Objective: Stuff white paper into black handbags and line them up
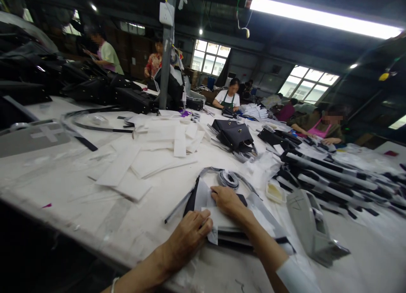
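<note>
Head view: tape dispenser [312, 227] (grey) near bag [230, 239].

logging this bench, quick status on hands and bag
Left hand at pale sheet on black bag. Right hand farther up bag. Coiled strap just beyond right hand.

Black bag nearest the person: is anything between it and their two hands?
Yes, pale sheeting: it covers much of the black bag, and the left hand and right hand touch it. Nothing else visible stands between.

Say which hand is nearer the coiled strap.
Right. The right hand is just short of the coiled strap; the left hand is farther back, to the left.
</note>
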`<state>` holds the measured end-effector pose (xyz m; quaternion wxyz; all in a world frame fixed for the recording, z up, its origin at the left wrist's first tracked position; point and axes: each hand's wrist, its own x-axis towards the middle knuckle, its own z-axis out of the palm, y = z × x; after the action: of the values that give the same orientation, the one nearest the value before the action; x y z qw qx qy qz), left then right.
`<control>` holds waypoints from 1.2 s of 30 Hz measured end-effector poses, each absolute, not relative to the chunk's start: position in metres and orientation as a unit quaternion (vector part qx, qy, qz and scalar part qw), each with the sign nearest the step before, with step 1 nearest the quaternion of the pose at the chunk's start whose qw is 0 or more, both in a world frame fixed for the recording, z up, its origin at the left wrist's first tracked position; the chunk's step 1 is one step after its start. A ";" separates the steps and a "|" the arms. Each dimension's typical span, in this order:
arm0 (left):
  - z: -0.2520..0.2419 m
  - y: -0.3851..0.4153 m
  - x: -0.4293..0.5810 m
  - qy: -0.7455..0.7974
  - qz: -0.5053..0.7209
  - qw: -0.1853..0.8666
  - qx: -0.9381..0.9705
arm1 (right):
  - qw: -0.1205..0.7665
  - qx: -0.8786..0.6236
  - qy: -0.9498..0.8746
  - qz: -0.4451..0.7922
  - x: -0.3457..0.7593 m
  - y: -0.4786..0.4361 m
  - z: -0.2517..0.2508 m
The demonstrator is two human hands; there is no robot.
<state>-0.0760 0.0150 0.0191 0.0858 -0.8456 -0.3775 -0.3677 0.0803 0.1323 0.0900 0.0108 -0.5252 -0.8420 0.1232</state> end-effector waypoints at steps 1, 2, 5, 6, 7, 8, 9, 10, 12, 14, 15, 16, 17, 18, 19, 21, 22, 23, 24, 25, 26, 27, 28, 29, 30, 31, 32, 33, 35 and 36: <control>0.020 0.015 -0.076 -0.373 -0.371 0.091 -0.846 | 0.006 -0.521 -0.844 0.129 0.076 0.135 0.085; 0.020 0.015 -0.077 -0.367 -0.371 0.091 -0.848 | 0.004 -0.518 -0.845 0.134 0.073 0.136 0.082; 0.022 0.015 -0.078 -0.356 -0.374 0.077 -0.853 | 0.016 -0.521 -0.841 0.146 0.076 0.132 0.087; 0.022 0.015 -0.078 -0.360 -0.376 0.070 -0.851 | 0.024 -0.525 -0.838 0.147 0.080 0.129 0.091; 0.022 0.015 -0.078 -0.365 -0.379 0.064 -0.848 | 0.037 -0.530 -0.834 0.149 0.085 0.125 0.094; 0.022 0.015 -0.078 -0.372 -0.385 0.060 -0.843 | 0.055 -0.532 -0.830 0.155 0.091 0.120 0.098; 0.021 0.015 -0.078 -0.379 -0.391 0.058 -0.837 | 0.077 -0.531 -0.827 0.165 0.096 0.114 0.099; 0.020 0.015 -0.078 -0.384 -0.397 0.057 -0.832 | 0.095 -0.523 -0.828 0.178 0.101 0.107 0.100; 0.018 0.015 -0.078 -0.387 -0.399 0.056 -0.830 | 0.115 -0.486 -0.845 0.193 0.108 0.093 0.097; 0.017 0.015 -0.078 -0.379 -0.391 0.058 -0.837 | 0.114 -0.451 -0.867 0.178 0.110 0.079 0.092; 0.017 0.015 -0.079 -0.373 -0.386 0.058 -0.842 | 0.114 -0.441 -0.875 0.164 0.110 0.073 0.090; 0.018 0.015 -0.080 -0.368 -0.382 0.056 -0.846 | 0.116 -0.436 -0.879 0.153 0.108 0.069 0.088; 0.020 0.016 -0.081 -0.366 -0.378 0.052 -0.849 | 0.123 -0.434 -0.881 0.146 0.106 0.065 0.086; 0.021 0.016 -0.083 -0.365 -0.374 0.047 -0.851 | 0.129 -0.431 -0.882 0.142 0.104 0.063 0.085; 0.023 0.016 -0.085 -0.365 -0.369 0.044 -0.854 | 0.137 -0.427 -0.883 0.138 0.101 0.061 0.083; 0.026 0.018 -0.089 -0.359 -0.359 0.050 -0.860 | 0.156 -0.417 -0.887 0.125 0.096 0.060 0.079; 0.027 0.019 -0.092 -0.352 -0.355 0.058 -0.864 | 0.170 -0.412 -0.888 0.117 0.094 0.060 0.077; 0.027 0.020 -0.095 -0.345 -0.352 0.066 -0.867 | 0.189 -0.405 -0.888 0.108 0.092 0.059 0.074; 0.028 0.021 -0.097 -0.341 -0.352 0.073 -0.869 | 0.215 -0.394 -0.888 0.098 0.091 0.059 0.072; 0.028 0.022 -0.100 -0.341 -0.353 0.079 -0.868 | 0.250 -0.379 -0.887 0.087 0.090 0.057 0.070; 0.027 0.023 -0.103 -0.344 -0.354 0.083 -0.866 | 0.290 -0.358 -0.884 0.076 0.091 0.053 0.070; 0.027 0.023 -0.105 -0.349 -0.358 0.087 -0.861 | 0.328 -0.333 -0.881 0.066 0.092 0.048 0.071; 0.026 0.024 -0.107 -0.353 -0.364 0.089 -0.857 | 0.357 -0.305 -0.881 0.061 0.093 0.041 0.072; 0.025 0.024 -0.109 -0.353 -0.369 0.089 -0.855 | 0.371 -0.276 -0.885 0.063 0.095 0.033 0.074; 0.024 0.024 -0.110 -0.350 -0.371 0.081 -0.857 | 0.367 -0.249 -0.894 0.071 0.097 0.023 0.076; 0.023 0.024 -0.111 -0.345 -0.368 0.069 -0.860 | 0.348 -0.223 -0.907 0.081 0.099 0.012 0.077; 0.022 0.024 -0.111 -0.342 -0.364 0.054 -0.865 | 0.320 -0.204 -0.921 0.090 0.101 0.002 0.077; 0.022 0.024 -0.112 -0.342 -0.355 0.038 -0.869 | 0.292 -0.192 -0.932 0.094 0.101 -0.007 0.075; 0.021 0.025 -0.113 -0.349 -0.340 0.016 -0.873 | 0.240 -0.197 -0.946 0.093 0.100 -0.021 0.068; 0.020 0.025 -0.113 -0.354 -0.335 0.012 -0.873 | 0.217 -0.208 -0.949 0.093 0.098 -0.025 0.063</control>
<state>-0.1134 0.0253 0.0205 0.0117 -0.8732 -0.3539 -0.3349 0.0977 -0.0252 0.0633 0.2168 -0.2084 -0.9492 0.0929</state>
